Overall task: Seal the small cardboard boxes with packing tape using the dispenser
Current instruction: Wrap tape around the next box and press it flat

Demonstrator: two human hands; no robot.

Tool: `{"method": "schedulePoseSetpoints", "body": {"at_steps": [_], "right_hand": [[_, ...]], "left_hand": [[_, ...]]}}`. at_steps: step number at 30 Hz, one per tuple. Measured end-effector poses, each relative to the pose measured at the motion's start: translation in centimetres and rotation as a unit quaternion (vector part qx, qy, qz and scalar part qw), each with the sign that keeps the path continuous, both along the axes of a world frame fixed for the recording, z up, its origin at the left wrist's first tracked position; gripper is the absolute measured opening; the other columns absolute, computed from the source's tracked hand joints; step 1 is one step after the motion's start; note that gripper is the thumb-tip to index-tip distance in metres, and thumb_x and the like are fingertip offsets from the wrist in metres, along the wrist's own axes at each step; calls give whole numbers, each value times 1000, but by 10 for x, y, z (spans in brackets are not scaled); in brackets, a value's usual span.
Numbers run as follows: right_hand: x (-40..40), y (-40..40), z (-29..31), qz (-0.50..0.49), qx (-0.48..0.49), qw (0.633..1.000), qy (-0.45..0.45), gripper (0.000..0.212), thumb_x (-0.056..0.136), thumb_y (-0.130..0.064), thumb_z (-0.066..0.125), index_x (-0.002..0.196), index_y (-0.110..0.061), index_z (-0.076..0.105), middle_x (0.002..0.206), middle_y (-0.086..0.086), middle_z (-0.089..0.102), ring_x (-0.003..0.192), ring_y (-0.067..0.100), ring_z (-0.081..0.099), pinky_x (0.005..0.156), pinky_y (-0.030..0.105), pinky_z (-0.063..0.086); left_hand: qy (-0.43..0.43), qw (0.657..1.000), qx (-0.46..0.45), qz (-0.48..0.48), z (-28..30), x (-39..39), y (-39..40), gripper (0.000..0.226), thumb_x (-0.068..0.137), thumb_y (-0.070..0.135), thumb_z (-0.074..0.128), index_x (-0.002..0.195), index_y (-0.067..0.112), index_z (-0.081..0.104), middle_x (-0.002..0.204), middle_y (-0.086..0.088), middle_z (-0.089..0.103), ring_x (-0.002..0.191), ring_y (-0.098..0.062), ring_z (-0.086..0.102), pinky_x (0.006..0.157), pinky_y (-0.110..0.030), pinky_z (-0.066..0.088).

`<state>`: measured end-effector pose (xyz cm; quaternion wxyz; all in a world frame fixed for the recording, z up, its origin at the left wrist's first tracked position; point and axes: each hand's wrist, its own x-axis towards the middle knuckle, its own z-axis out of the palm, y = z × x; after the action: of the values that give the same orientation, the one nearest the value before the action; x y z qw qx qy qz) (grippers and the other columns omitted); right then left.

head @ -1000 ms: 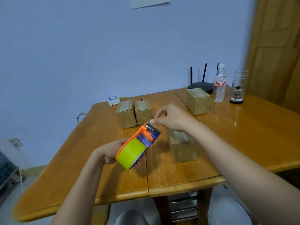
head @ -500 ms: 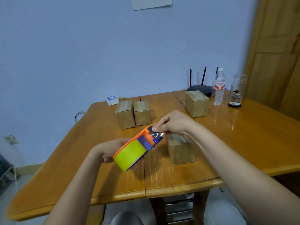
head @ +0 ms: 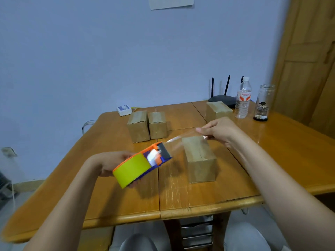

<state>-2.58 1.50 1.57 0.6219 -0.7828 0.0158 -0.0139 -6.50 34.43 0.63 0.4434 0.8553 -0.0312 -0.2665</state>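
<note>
We are drawing out a length of tape (head: 183,138) for the near box (head: 199,158): our left hand (head: 110,163) is gripping the dispenser (head: 139,163), fingers wrapped round its far side, and our right hand (head: 217,132) is pinching the free end of the clear strip between thumb and fingertips, just above the far edge of that box. The strip is hanging taut in the air between the cutter and the pinch, not touching cardboard yet. The box is standing near the front of the table (head: 181,205), its top seam looking unsealed. The next move, we are judging, calls for laying the pinched end over the far edge and running the dispenser along the seam toward us. Room is looking good: the pair of boxes (head: 146,125) are sitting well behind, another box (head: 218,110) beside the bottle (head: 243,98) and jar (head: 262,104) at the far right, all apart from our path. The front table edge is lying near the box, so the pull toward us is needing care.
</note>
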Motion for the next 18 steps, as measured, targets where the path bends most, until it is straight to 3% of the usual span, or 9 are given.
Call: {"method": "schedulePoseSetpoints", "body": {"at_steps": [4,6,8,12,15,18], "right_hand": [[-4,-18,2,52,-29,997,48,28,75,-24,85,92,-4,76,65,3,63,56,13,55,55,24,53],[-9,-24,5,106,-53,988,96,27,81,-27,80,98,-7,77,61,2,56,50,11,46,47,22,46],[-15,-30,8,146,-46,980,130,30,80,-26,78,103,-7,77,63,3,58,50,9,48,48,21,47],[-23,-40,4,169,58,972,154,29,75,-12,74,100,2,75,81,15,73,68,15,72,63,25,61],[-27,-51,0,186,100,965,155,30,76,-3,72,103,10,72,88,22,72,83,26,75,70,28,63],[-32,-62,-1,207,94,960,163,35,77,2,71,111,10,70,100,27,71,96,32,74,78,31,63]], "left_hand": [[-54,987,78,-128,0,6,13,31,98,-1,56,123,17,64,106,-13,73,93,-29,71,81,-43,58],[-91,984,99,-115,4,5,13,30,96,1,61,118,20,67,103,-6,76,92,-25,72,77,-36,58],[-118,983,110,-90,7,5,14,23,94,4,65,111,20,68,95,-1,76,84,-17,72,71,-28,55],[-161,971,160,-77,9,8,10,11,93,9,66,90,20,66,75,10,71,72,-8,66,67,-22,49],[-162,972,155,-74,6,11,2,3,93,13,67,94,15,66,76,7,71,71,-5,66,67,-18,48],[-166,973,144,-76,7,7,-5,5,95,11,65,97,15,65,80,0,73,77,-12,70,75,-27,56]]}}
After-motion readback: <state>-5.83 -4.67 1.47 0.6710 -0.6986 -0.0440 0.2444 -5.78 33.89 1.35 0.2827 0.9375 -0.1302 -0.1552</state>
